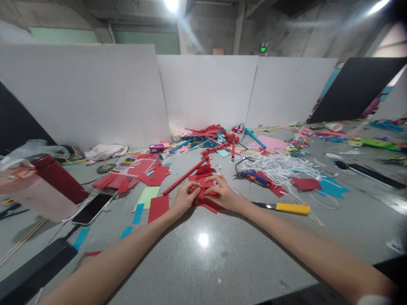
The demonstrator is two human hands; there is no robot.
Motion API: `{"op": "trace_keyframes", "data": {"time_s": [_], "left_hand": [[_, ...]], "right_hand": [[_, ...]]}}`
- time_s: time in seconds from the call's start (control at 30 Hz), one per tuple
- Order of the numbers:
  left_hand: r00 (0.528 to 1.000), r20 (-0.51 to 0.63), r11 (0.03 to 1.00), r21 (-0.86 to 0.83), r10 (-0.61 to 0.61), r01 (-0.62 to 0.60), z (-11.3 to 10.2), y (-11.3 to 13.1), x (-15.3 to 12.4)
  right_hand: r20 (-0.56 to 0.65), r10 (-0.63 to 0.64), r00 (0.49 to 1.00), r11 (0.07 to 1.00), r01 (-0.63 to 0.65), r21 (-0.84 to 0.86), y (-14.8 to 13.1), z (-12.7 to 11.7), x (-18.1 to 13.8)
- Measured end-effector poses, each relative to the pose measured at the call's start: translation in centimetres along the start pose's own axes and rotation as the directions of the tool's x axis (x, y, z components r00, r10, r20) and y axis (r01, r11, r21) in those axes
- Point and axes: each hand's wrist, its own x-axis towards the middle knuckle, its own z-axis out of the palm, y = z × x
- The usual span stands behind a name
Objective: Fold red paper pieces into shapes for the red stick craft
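Observation:
My left hand [183, 198] and my right hand [223, 192] meet over a small heap of red paper pieces [205, 202] on the grey table [203, 254]. Both hands pinch the same folded red paper piece [202, 189] between thumb and fingers. A long red paper tube [186, 176] lies just behind the hands, slanting toward the back. A red paper square [158, 207] lies flat beside my left wrist.
A yellow-handled knife [286, 207] and a blue glue gun [254, 176] lie right of my right hand, near white paper shreds [280, 167]. A phone [92, 209], a red bottle [59, 178] and a plastic jug [34, 195] stand at left. White boards [206, 89] wall the back.

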Motion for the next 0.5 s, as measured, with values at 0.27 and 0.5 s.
{"op": "trace_keyframes", "data": {"time_s": [0.27,0.5], "left_hand": [[1.000,0.001,1.000,-0.018,0.001,-0.001,-0.10,-0.31,0.15],[0.999,0.030,0.999,-0.042,-0.016,0.017,-0.09,-0.35,0.08]], "right_hand": [[0.009,0.044,0.999,0.999,-0.044,0.003,-0.46,-0.24,0.25],[0.081,0.133,0.988,0.991,-0.134,0.005,-0.56,-0.12,0.33]]}}
